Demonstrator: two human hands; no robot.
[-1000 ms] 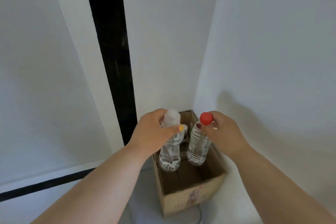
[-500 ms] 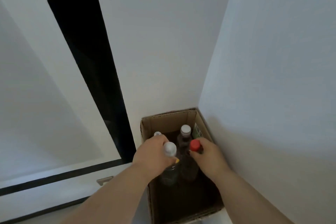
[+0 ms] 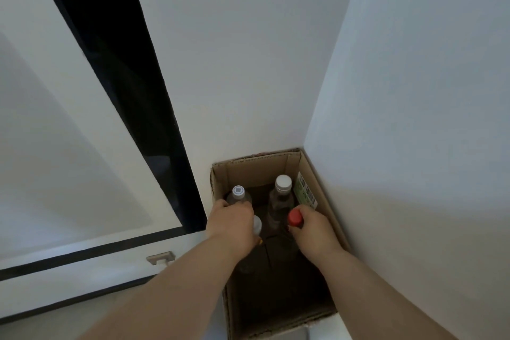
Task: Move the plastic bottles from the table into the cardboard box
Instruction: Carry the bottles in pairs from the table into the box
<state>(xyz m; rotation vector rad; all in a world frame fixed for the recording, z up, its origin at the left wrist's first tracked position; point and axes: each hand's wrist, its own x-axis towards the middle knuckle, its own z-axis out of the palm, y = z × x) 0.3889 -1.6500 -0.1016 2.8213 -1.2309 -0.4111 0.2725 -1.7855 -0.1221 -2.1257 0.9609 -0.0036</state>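
An open cardboard box stands in the corner of two white walls. Inside it, my left hand grips a clear bottle with a white cap near its neck. My right hand grips a clear bottle with a red cap. Both bottles are upright and low inside the box; their bodies are mostly hidden in shadow. Two other bottles stand at the far end: one with a printed white cap on the left, one with a plain white cap on the right.
A green and white barcode label sticks to the box's right inner wall. White walls close in behind and to the right. A black vertical strip runs left of the box. A small metal latch sits on the white surface to the left.
Both hands have gone down from above the box into it, taking their bottles along. The view has tilted downward, so the two bottles at the far end now show.
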